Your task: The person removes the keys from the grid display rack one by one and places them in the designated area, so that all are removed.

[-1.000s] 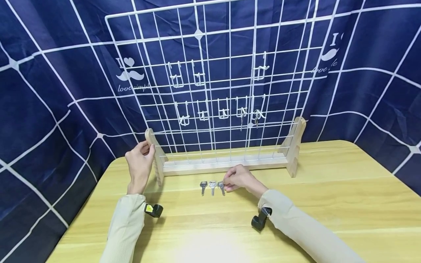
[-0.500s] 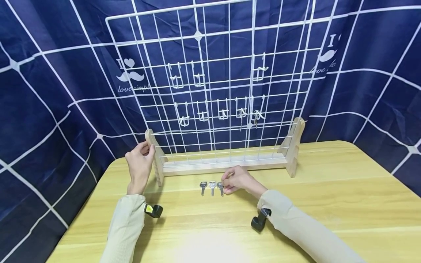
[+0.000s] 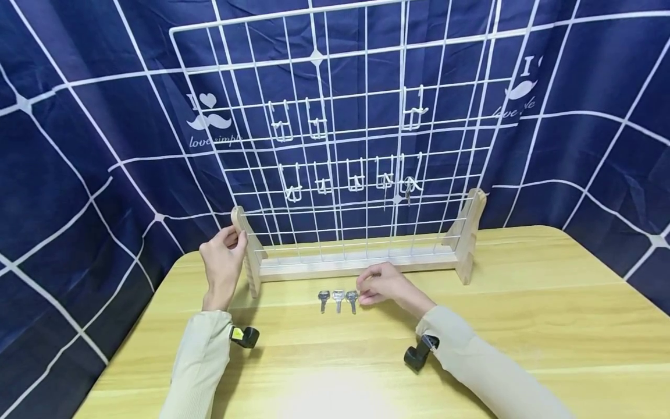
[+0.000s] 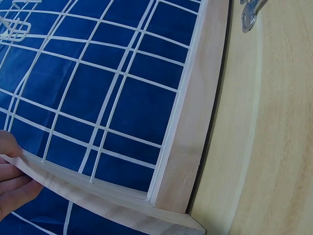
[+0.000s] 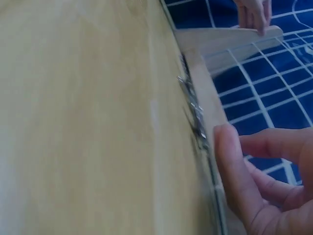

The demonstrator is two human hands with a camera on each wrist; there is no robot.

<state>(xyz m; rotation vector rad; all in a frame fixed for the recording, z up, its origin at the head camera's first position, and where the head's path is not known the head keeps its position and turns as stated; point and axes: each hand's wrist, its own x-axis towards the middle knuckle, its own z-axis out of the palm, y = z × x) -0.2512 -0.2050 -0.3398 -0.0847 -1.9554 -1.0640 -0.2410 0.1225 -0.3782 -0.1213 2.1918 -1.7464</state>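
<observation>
My left hand (image 3: 222, 265) pinches the left upright of the wooden stand (image 3: 239, 224) between thumb and fingers; the left wrist view shows the fingertips (image 4: 17, 193) against its edge. Three silver keys lie in a row on the table before the stand: a left key (image 3: 324, 295), a middle key (image 3: 338, 295) and a right key (image 3: 351, 298). Just right of that row is my right hand (image 3: 382, 283), its fingers loosely bent. In the right wrist view the thumb (image 5: 227, 147) and index finger stand a little apart with nothing seen between them.
A white wire grid (image 3: 345, 137) rises from the stand, carrying several white hooks such as the upper right hook (image 3: 413, 110). Keys hang on two lower hooks, one a hanging key (image 3: 409, 189). The wooden table (image 3: 513, 302) meets a dark blue curtain (image 3: 602, 145).
My right hand has let go of the right key and drawn slightly right; that key now lies straighter, closer to the other two. The left hand keeps its place.
</observation>
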